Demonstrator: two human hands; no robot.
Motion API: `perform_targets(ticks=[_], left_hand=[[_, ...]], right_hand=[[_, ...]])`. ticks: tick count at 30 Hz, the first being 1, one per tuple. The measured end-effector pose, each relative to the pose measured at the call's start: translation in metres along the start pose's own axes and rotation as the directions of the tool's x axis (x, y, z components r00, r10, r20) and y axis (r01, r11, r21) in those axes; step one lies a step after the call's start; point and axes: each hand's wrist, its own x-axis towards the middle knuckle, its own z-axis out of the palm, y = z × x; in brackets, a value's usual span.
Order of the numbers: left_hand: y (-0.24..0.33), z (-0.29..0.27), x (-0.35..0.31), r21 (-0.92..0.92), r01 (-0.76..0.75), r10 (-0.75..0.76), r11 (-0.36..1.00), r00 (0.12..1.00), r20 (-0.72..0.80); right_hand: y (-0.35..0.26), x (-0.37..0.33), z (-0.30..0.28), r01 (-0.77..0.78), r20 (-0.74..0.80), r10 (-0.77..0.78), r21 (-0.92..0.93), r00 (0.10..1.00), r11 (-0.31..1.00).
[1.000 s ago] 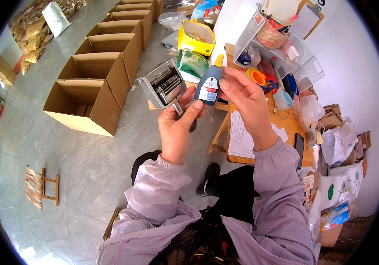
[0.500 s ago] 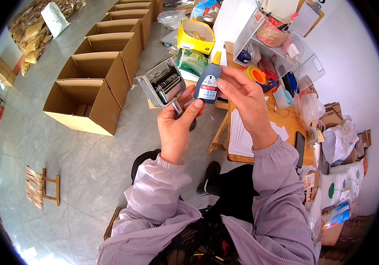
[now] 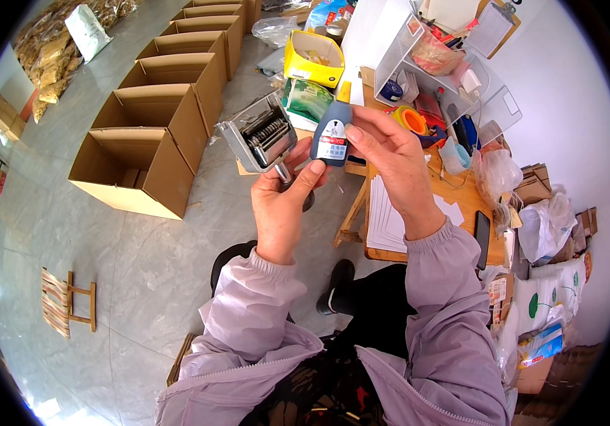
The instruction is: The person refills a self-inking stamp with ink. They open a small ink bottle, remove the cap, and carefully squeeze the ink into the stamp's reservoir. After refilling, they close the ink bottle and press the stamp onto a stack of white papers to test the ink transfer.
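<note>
My left hand [image 3: 280,213] is closed around the handle of a metal hand stamp [image 3: 261,133]. The stamp's square silver frame is tilted up, and a row of toothed bands or wheels shows inside it. Just to its right, my right hand [image 3: 395,160] grips a dark blue-grey ink bottle [image 3: 330,138] between thumb and fingers. The bottle stands upright with a yellow pointed cap on top and a white and red label facing me. My left thumb tip lies at the bottle's lower edge. Part of the stamp's handle is hidden by my left fingers.
A row of open cardboard boxes [image 3: 134,181] stands on the floor at the left. On the wooden table [image 3: 386,253] at the right lie white paper sheets [image 3: 388,220], a phone [image 3: 482,238] and tape rolls [image 3: 411,121]. A yellow box [image 3: 312,72] is beyond my hands. A folding stool [image 3: 83,307] stands lower left.
The bottle and both hands have shifted very slightly to the left, and the bottle has turned a little. Both hands keep their holds.
</note>
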Motion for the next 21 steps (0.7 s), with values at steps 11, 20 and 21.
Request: perform_targets(ticks=[11, 20, 21], left_hand=[[-0.0005, -0.0003, 0.0007, 0.015, -0.013, 0.013, 1.0, 1.0, -0.006], [0.0001, -0.0003, 0.0004, 0.024, -0.02, 0.02, 1.0, 1.0, 0.005], [0.0007, -0.0005, 0.0002, 0.029, -0.018, 0.018, 0.999, 1.0, 0.007]], right_hand=[[-0.0007, 0.0, -0.0007, -0.009, 0.01, 0.009, -0.002, 1.0, 1.0], [0.0003, -0.0001, -0.0012, -0.011, 0.001, 0.011, 0.008, 1.0, 1.0], [0.0008, -0.0002, -0.0013, -0.011, 0.002, 0.011, 0.009, 1.0, 1.0]])
